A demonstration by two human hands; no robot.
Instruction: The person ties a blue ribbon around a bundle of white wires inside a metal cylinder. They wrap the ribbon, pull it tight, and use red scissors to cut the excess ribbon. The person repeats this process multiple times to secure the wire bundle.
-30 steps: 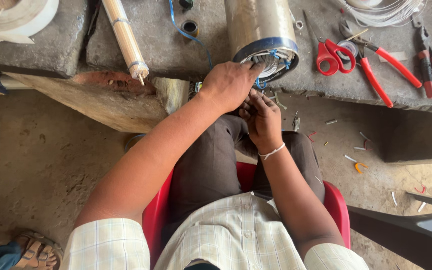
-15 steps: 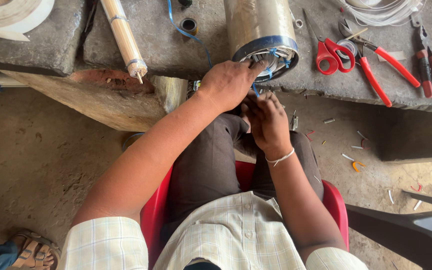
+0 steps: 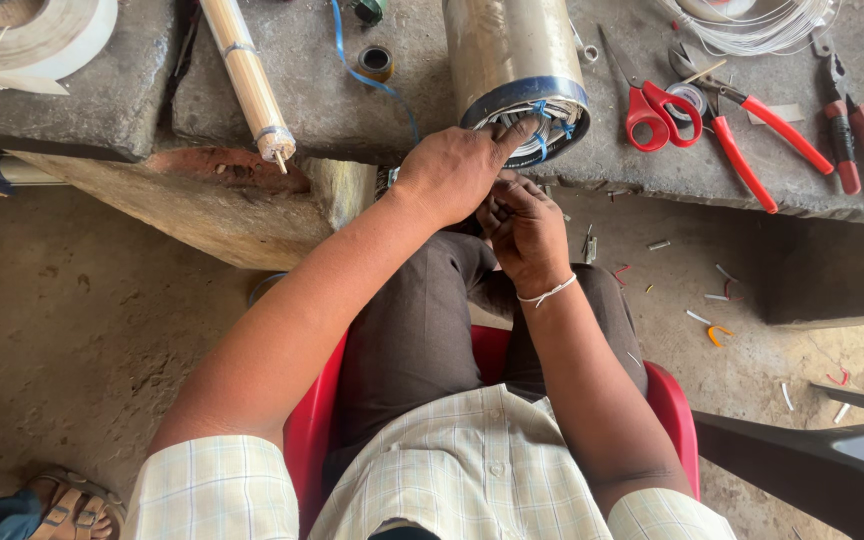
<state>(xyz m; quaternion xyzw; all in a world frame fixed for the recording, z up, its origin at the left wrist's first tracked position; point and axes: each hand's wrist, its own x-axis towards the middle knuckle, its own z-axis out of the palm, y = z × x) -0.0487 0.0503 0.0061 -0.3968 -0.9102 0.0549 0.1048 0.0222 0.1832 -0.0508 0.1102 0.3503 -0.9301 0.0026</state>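
A steel motor cylinder (image 3: 507,50) lies on the stone bench, its open end with a blue rim and wire windings (image 3: 542,125) facing me. My left hand (image 3: 452,175) rests at that open end, its forefinger stretched onto the windings. Just below it my right hand (image 3: 524,230), with a white band at the wrist, has its fingers curled close under the left hand. What those fingers hold is hidden.
On the stone bench (image 3: 342,110) lie red-handled scissors (image 3: 652,105), red pliers (image 3: 752,130), more red-handled tools (image 3: 852,130), a wire coil (image 3: 752,25), a bundle of thin sticks (image 3: 247,80), a white tape roll (image 3: 27,30) and a small tape ring (image 3: 377,62). I sit on a red chair (image 3: 667,400).
My left hand has shifted slightly, its forefinger now reaching further onto the windings. The right hand stays tucked under it.
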